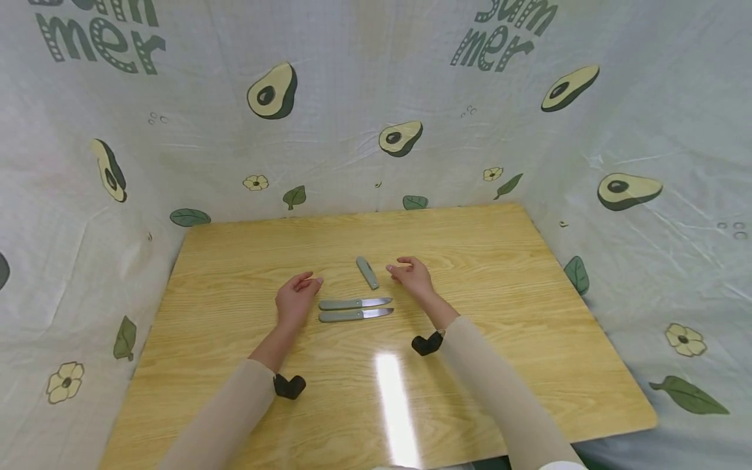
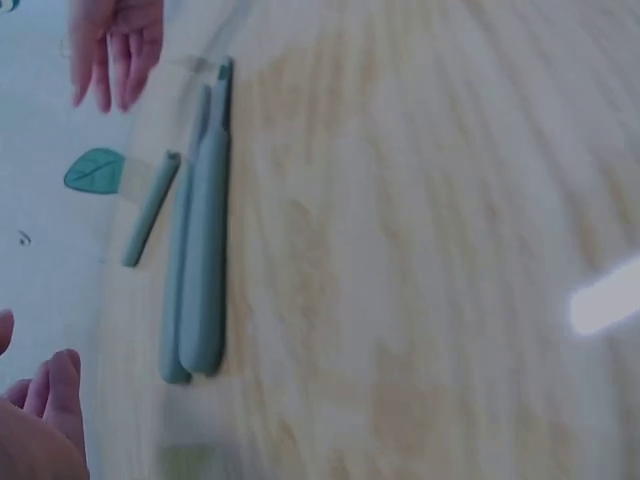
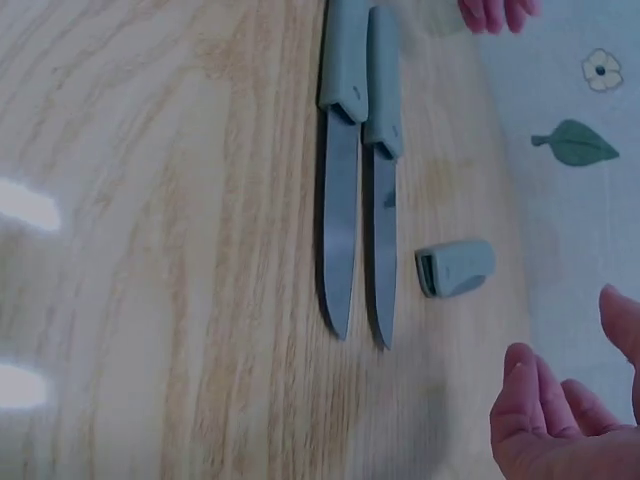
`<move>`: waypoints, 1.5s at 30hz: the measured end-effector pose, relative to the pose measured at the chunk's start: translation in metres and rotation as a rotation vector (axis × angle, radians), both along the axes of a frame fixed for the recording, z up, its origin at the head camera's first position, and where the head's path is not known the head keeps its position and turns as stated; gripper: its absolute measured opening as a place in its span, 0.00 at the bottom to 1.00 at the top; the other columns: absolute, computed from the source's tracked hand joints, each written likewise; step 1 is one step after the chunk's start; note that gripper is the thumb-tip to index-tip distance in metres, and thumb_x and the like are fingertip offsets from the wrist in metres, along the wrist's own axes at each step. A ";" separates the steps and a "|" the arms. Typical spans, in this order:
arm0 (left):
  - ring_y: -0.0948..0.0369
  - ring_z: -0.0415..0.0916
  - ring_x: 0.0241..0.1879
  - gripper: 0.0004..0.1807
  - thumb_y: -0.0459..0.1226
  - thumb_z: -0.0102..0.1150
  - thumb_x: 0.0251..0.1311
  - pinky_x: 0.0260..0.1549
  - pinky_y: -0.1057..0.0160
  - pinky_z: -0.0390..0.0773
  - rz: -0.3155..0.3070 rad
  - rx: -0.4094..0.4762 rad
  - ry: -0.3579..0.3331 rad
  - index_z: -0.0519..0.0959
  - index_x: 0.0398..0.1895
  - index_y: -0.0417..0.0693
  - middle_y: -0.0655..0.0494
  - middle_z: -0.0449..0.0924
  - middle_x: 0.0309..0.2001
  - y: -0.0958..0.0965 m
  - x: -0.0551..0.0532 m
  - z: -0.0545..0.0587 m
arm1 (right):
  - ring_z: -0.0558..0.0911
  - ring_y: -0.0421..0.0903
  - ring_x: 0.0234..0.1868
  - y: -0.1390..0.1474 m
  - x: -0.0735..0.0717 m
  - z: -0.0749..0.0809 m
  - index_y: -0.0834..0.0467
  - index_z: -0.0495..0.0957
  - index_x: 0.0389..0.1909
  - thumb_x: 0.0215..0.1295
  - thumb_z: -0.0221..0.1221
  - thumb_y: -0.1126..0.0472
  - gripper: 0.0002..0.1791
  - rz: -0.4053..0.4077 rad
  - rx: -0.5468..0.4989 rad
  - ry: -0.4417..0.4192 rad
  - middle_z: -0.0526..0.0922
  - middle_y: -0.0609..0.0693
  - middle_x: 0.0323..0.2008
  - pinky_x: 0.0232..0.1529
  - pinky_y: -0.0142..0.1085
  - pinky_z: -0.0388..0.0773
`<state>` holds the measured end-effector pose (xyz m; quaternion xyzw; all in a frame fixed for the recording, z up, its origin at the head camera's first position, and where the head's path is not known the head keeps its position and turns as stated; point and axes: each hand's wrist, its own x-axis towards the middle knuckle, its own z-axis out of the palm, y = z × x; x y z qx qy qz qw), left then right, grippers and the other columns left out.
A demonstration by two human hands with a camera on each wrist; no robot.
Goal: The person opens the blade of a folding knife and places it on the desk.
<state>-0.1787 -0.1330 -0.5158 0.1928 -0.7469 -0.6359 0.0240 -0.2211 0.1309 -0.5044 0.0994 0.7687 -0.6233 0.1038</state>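
Two folding knives with grey-green handles lie side by side on the wooden table, blades out and pointing right: the farther knife (image 1: 342, 304) and the nearer knife (image 1: 343, 316). Beyond them is a third grey-green handle (image 1: 367, 273), set at a slant, with no blade sticking out; it looks like a folded knife. My left hand (image 1: 296, 300) is just left of the two handles, fingers loosely bent and holding nothing. To the right of the folded knife, my right hand (image 1: 416, 277) hovers with relaxed fingers, also without anything in it. Neither hand touches a knife.
The wooden table (image 1: 499, 365) meets a pale cloth backdrop (image 1: 341, 163) printed with avocados, leaves and flowers at its back and sides. A bright light reflection (image 1: 396, 405) falls on the near part of the tabletop. Each wrist wears a black camera (image 1: 427, 343).
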 end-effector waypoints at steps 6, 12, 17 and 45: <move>0.70 0.78 0.36 0.28 0.38 0.65 0.60 0.42 0.72 0.83 -0.094 0.110 -0.074 0.72 0.64 0.44 0.45 0.80 0.51 0.025 -0.021 0.007 | 0.80 0.58 0.55 -0.018 -0.015 -0.003 0.62 0.67 0.65 0.68 0.59 0.53 0.29 0.023 0.030 0.001 0.78 0.64 0.53 0.61 0.47 0.78; 0.55 0.79 0.50 0.29 0.27 0.56 0.63 0.54 0.63 0.82 -0.144 0.265 -0.121 0.65 0.69 0.41 0.38 0.73 0.60 0.049 -0.031 0.005 | 0.80 0.55 0.56 -0.031 -0.020 -0.011 0.62 0.69 0.63 0.70 0.56 0.53 0.26 0.040 0.059 -0.020 0.78 0.63 0.54 0.59 0.44 0.79; 0.48 0.77 0.56 0.30 0.26 0.54 0.64 0.60 0.57 0.78 -0.168 0.299 -0.156 0.64 0.70 0.41 0.37 0.73 0.61 0.065 -0.036 0.001 | 0.81 0.54 0.53 -0.038 -0.021 -0.017 0.62 0.71 0.61 0.71 0.54 0.54 0.22 0.030 0.093 -0.043 0.81 0.62 0.50 0.55 0.40 0.79; 0.49 0.80 0.53 0.32 0.27 0.60 0.60 0.50 0.61 0.84 -0.163 0.272 -0.248 0.64 0.68 0.35 0.35 0.77 0.57 0.088 -0.041 0.001 | 0.82 0.51 0.47 -0.058 -0.022 -0.019 0.62 0.76 0.56 0.64 0.58 0.67 0.19 0.007 0.123 -0.062 0.83 0.61 0.49 0.38 0.28 0.76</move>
